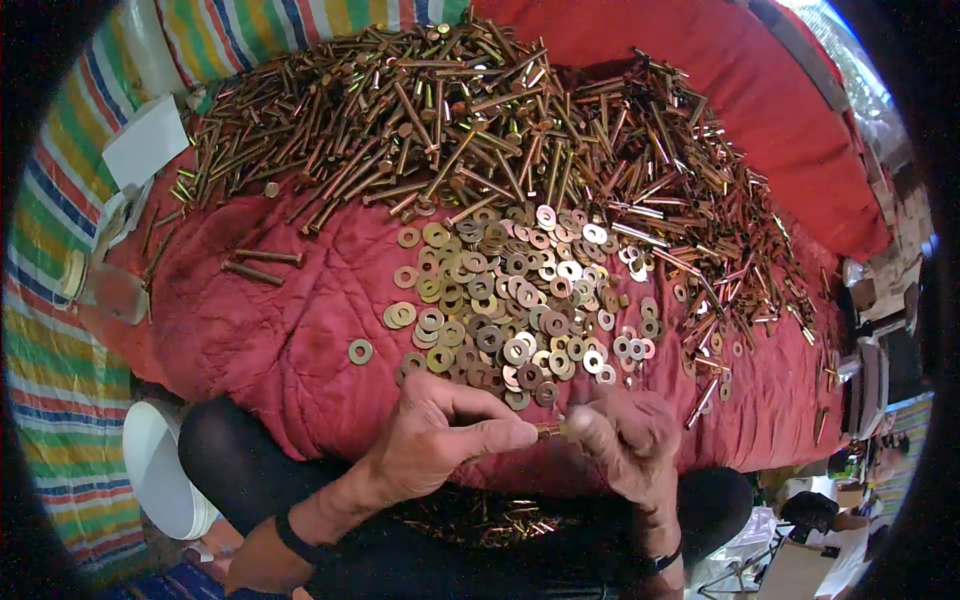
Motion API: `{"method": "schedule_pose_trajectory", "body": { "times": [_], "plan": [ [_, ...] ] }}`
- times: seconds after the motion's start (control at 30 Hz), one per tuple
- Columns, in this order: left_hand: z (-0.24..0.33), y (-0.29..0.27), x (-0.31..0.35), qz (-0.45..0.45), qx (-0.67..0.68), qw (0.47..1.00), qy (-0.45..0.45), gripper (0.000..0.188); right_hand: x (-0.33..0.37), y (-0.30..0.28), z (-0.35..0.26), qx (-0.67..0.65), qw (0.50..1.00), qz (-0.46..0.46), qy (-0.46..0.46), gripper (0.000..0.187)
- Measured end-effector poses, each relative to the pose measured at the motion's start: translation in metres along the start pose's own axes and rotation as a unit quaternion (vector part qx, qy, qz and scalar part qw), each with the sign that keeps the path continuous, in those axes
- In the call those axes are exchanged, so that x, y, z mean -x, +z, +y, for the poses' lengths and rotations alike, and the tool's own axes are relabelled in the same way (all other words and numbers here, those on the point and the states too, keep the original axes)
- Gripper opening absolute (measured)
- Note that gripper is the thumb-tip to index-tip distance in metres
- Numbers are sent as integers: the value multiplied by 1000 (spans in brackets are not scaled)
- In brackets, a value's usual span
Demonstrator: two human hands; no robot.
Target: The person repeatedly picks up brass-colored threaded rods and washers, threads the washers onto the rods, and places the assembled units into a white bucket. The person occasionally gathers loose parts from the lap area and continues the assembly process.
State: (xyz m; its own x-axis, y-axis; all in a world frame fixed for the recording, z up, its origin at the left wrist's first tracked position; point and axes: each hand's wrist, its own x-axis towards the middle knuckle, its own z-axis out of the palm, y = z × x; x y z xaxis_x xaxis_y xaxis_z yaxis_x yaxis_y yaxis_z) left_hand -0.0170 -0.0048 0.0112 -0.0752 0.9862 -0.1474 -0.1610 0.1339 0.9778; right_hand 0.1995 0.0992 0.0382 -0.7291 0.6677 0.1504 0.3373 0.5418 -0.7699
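Note:
My left hand is closed, with thumb and forefinger pinching a thin brass-coloured bolt. Most of that bolt is hidden by fingers. At its other end my right hand is closed too, fingertips around the end and slightly blurred; whether a small part sits there I cannot tell. Just beyond both hands spreads a heap of flat metal washers, gold to silvery in tone. One washer lies apart to the left. A large pile of long bolts stretches behind the washers and down the right side.
Everything lies on a red quilted cloth. Two loose bolts rest at its left. A white bucket stands by my left knee, near a clear jar. More bolts lie in front of my lap. Striped sheeting borders the left.

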Motion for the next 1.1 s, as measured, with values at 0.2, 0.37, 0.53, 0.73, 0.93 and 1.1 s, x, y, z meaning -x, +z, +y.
{"method": "schedule_pose_trajectory", "body": {
  "times": [0.2,0.37,0.53,0.73,0.93,1.1],
  "plan": [
    [-1,-4,-1,9,32,999,-36,22,-3,3,1,-95,994,57,-3,30],
    [2,-5,1,-5,32,997,-67,23,-6,3,-1,7,996,24,-87,34],
    [2,-3,-1,1,27,999,-38,22,-6,6,-7,-28,999,41,-11,23],
    [6,-2,-1,-14,2,999,-50,20,-8,5,-3,4,997,-5,-75,17],
    [11,-13,-6,-156,-346,913,151,18,-22,-18,18,-92,964,226,109,20],
    [15,-49,-29,172,-326,909,196,20,-77,-52,91,66,970,232,38,30]
  ]
}}
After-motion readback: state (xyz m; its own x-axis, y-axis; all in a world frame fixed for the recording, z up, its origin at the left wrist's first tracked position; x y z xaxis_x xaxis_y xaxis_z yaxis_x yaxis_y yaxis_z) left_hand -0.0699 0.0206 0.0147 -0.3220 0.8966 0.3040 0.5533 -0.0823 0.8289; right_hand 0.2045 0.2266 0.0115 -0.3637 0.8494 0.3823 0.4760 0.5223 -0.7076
